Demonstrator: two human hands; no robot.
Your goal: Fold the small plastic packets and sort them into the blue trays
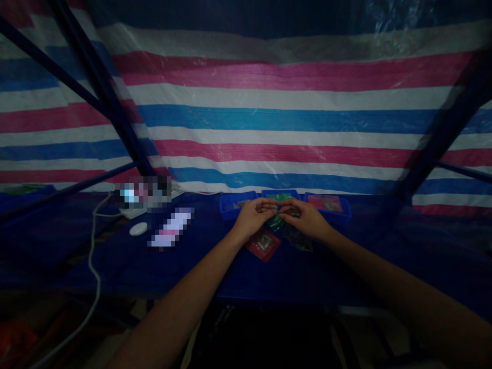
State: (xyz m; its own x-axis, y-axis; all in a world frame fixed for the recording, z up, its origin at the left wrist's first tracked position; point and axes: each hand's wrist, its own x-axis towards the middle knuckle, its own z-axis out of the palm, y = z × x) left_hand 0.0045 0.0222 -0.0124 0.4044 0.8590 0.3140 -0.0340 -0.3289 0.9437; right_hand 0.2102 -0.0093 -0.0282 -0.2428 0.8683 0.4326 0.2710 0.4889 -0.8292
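Observation:
My left hand (253, 215) and my right hand (305, 218) meet above a dark blue table (115, 261), fingertips pinched together on a small green item (277, 209) between them. The light is dim, so I cannot make out what the item is. Below my hands lie a small red packet (264, 245) and a dark clear packet (298, 238). Just behind my hands stand three shallow blue trays: the left tray (232, 202), the middle tray (280, 194) with green contents, and the right tray (332, 205) with reddish contents.
A striped red, white and blue tarp (269, 113) hangs behind the table. Dark metal poles (100, 87) slant at the left and right. A white cable (92, 266) and a white oval object (138, 229) lie at the table's left, beside blurred-out items.

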